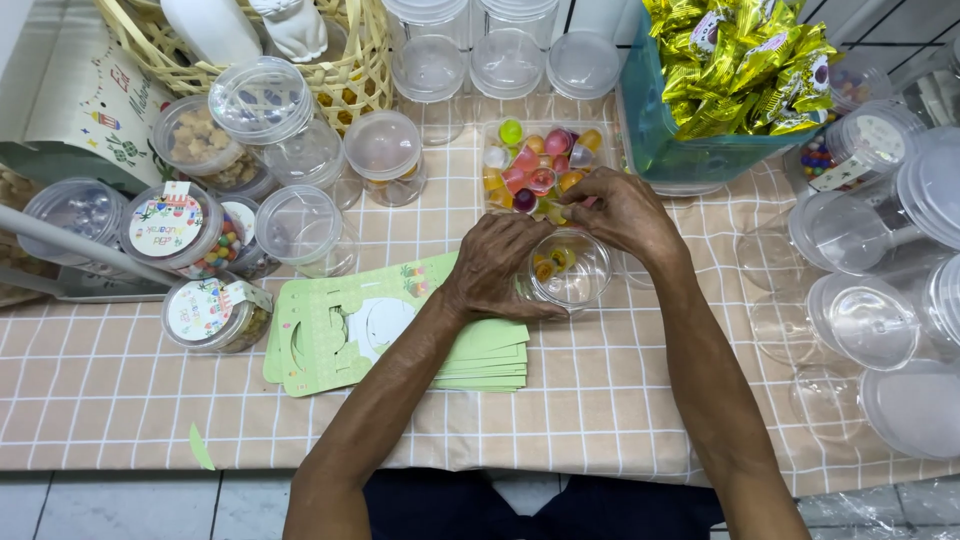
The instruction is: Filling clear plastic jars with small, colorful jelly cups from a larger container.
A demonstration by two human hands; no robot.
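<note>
My left hand (pixel 497 268) wraps the small round clear plastic jar (pixel 570 270) at table centre. My right hand (pixel 622 213) pinches a candy over the jar; the square clear tray of glossy jelly cups (pixel 535 165) sits at twelve o'clock.

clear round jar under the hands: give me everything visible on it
The clear round jar looks like thin transparent plastic, with no lid on it, and stands upright on the checked tablecloth just in front of the tray of coloured jelly cups. A few small yellow and orange pieces lie at its bottom; otherwise it looks mostly empty. The left hand wraps its left side and steadies it. The right hand is over its far rim, fingertips pinched together. Its near wall sits beside the stack of green cards.
</note>
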